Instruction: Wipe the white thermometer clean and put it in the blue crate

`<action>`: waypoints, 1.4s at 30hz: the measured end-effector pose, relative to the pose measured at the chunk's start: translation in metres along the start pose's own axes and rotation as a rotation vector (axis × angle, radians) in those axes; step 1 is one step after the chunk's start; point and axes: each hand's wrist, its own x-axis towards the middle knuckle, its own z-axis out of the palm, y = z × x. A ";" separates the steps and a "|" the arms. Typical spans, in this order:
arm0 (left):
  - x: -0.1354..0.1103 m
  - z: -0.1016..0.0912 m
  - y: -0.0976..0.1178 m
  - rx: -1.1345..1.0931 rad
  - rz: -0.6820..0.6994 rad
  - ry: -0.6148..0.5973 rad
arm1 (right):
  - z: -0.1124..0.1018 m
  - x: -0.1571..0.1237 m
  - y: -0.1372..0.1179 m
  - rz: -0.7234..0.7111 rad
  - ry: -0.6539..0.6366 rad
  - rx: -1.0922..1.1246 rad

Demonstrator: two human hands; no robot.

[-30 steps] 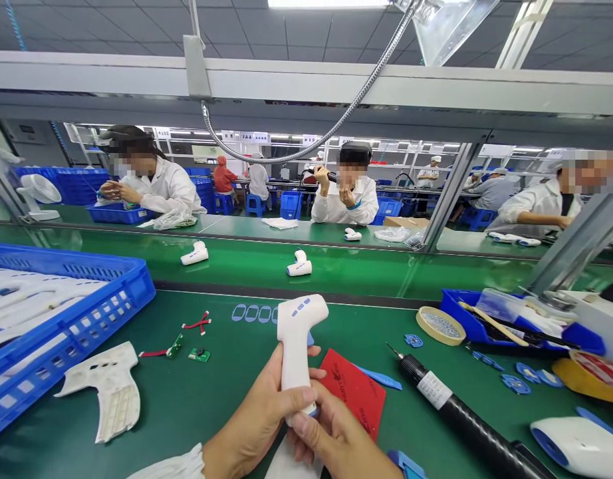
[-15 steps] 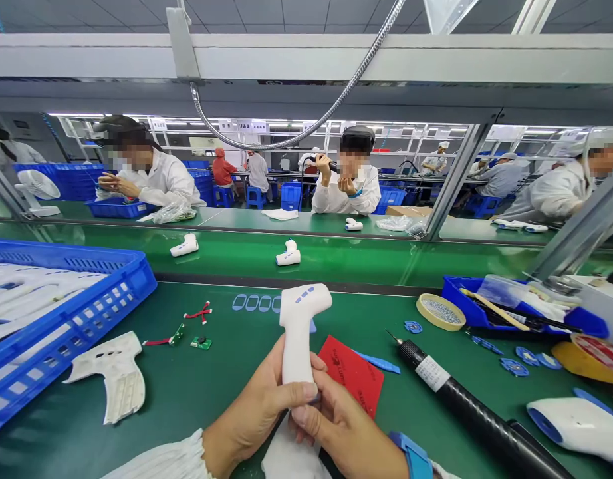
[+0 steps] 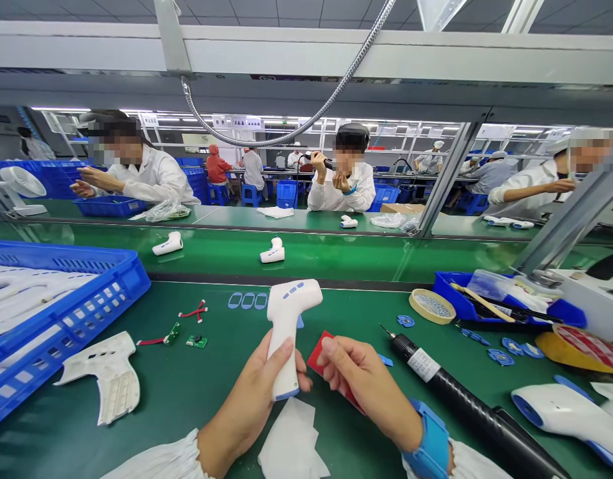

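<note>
My left hand [image 3: 251, 399] grips the handle of a white handheld infrared thermometer [image 3: 286, 319], holding it upright above the green bench mat [image 3: 221, 426]. Its head points right, with blue buttons on top. My right hand [image 3: 361, 379] no longer touches the thermometer. It hovers low over a red pad [image 3: 320, 352], hiding most of it, and I cannot tell if the fingers touch it. A white cloth [image 3: 291, 442] lies below both hands. A blue band [image 3: 426, 439] circles my right wrist.
To the left are a blue crate [image 3: 87, 293] of white parts, a white housing shell [image 3: 107, 376] and small circuit boards [image 3: 197, 341]. To the right lie a black electric screwdriver [image 3: 466, 399] and a white thermometer [image 3: 566, 416]. Co-workers sit beyond a green conveyor [image 3: 306, 253].
My right hand has let go of the thermometer and moved right over the red pad. The thermometer has tilted, its head now further left, and the white cloth shows more.
</note>
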 end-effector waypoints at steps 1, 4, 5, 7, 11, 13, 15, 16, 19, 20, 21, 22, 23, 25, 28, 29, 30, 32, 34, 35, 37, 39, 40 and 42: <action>0.000 0.001 0.000 -0.041 -0.021 0.001 | -0.001 0.001 0.001 -0.014 0.009 0.025; 0.000 0.002 -0.003 -0.141 -0.050 -0.018 | 0.003 0.001 0.005 -0.065 -0.020 0.043; 0.000 0.002 -0.004 -0.161 -0.046 -0.030 | 0.005 0.000 0.006 -0.075 -0.034 0.042; 0.000 0.000 -0.006 -0.193 -0.033 -0.055 | 0.010 -0.002 0.008 -0.082 -0.053 0.057; 0.000 -0.005 -0.009 -0.250 -0.013 -0.110 | 0.015 -0.004 0.009 -0.044 -0.031 0.057; 0.001 -0.006 -0.009 -0.286 -0.025 -0.126 | 0.015 -0.004 0.011 -0.042 -0.018 0.051; 0.001 -0.005 -0.008 -0.340 -0.050 -0.113 | 0.015 -0.004 0.013 -0.044 -0.009 0.057; 0.001 -0.003 -0.007 -0.372 -0.071 -0.101 | 0.015 -0.003 0.013 -0.038 -0.010 0.065; 0.002 0.001 -0.003 -0.449 -0.122 -0.109 | 0.016 -0.003 0.013 -0.012 -0.038 0.123; 0.002 0.002 -0.002 -0.462 -0.131 -0.118 | 0.016 -0.003 0.012 -0.005 -0.052 0.145; 0.002 0.003 -0.001 -0.471 -0.136 -0.125 | 0.017 -0.003 0.011 -0.002 -0.067 0.161; 0.002 0.003 -0.001 -0.480 -0.140 -0.130 | 0.018 -0.003 0.010 -0.004 -0.078 0.171; 0.002 0.002 -0.001 -0.487 -0.146 -0.134 | 0.019 -0.004 0.008 -0.007 -0.087 0.172; 0.002 0.001 -0.003 -0.501 -0.166 -0.147 | 0.019 -0.004 0.006 -0.022 -0.103 0.164; 0.002 0.000 -0.006 -0.517 -0.187 -0.170 | 0.019 -0.006 0.004 -0.041 -0.123 0.150; 0.002 0.000 -0.006 -0.521 -0.189 -0.176 | 0.019 -0.006 0.004 -0.044 -0.129 0.147; 0.002 0.000 -0.006 -0.526 -0.188 -0.182 | 0.019 -0.006 0.004 -0.045 -0.133 0.148; 0.001 0.001 -0.006 -0.533 -0.182 -0.192 | 0.019 -0.006 0.004 -0.044 -0.144 0.155; 0.001 0.002 -0.005 -0.534 -0.182 -0.199 | 0.019 -0.006 0.004 -0.046 -0.151 0.165; 0.001 0.002 -0.005 -0.533 -0.181 -0.202 | 0.019 -0.006 0.004 -0.051 -0.156 0.172; 0.001 0.002 -0.004 -0.531 -0.175 -0.209 | 0.019 -0.006 0.003 -0.067 -0.166 0.183; 0.000 0.001 -0.004 -0.540 -0.171 -0.223 | 0.019 -0.006 0.003 -0.080 -0.170 0.189; 0.000 0.001 -0.004 -0.550 -0.173 -0.229 | 0.019 -0.006 0.004 -0.076 -0.171 0.194; 0.000 0.001 -0.005 -0.583 -0.183 -0.242 | 0.021 -0.006 0.007 -0.044 -0.173 0.211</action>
